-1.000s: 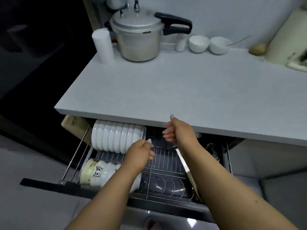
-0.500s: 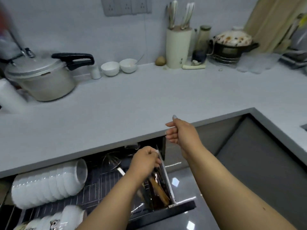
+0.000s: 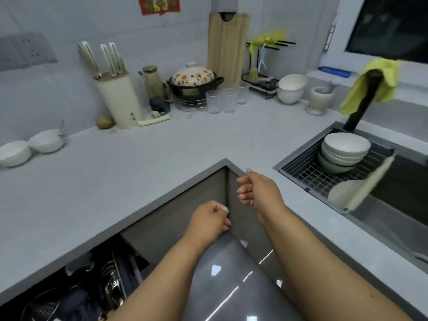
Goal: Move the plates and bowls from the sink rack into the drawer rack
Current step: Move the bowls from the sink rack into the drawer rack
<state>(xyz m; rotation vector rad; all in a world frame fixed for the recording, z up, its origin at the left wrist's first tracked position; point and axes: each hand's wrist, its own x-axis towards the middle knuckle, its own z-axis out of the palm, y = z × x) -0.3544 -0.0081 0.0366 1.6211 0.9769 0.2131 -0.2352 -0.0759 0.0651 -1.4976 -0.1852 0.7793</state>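
Grey stone worktop (image 3: 143, 172) bends round a corner; stacked white and green bowls (image 3: 342, 151) sit on the wire sink rack (image 3: 308, 172); left hand (image 3: 208, 222) and right hand (image 3: 259, 191) are loosely curled, both empty.

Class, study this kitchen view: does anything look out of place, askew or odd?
One thing: a yellow cloth is draped over the black faucet beside the sink rack, not hung up. The stacked bowls sit upright, and nothing looks spilled or broken.
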